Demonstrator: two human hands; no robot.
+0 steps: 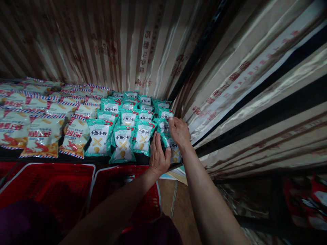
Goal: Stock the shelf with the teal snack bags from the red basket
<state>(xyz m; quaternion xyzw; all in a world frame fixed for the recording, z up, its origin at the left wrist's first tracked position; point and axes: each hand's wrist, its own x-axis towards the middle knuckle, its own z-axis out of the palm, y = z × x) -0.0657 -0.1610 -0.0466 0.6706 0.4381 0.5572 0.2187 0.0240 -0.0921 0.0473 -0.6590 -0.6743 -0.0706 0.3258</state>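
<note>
i'm holding my left hand partly open at the front of the teal snack bags, its fingers extending close together and its thumb standing apart. it is sitting just beside the right-end bag; i cannot tell whether it is gripping anything. my right hand is reaching over the right edge of the group, its fingers bending partway and touching the bags there; how firmly they are closing is hidden.

the teal bags are standing and leaning in rows at the right end of a dark shelf, and the right-end bag is sitting between my hands, partly covered by them. to the left, cream snack bags with red-and-blue striped edges are filling the shelf beside the teal ones. pleated cloth is hanging behind the rows and along the right side. below the shelf front, two red baskets with white rims are resting side by side, and tiled floor is showing between my forearms.
</note>
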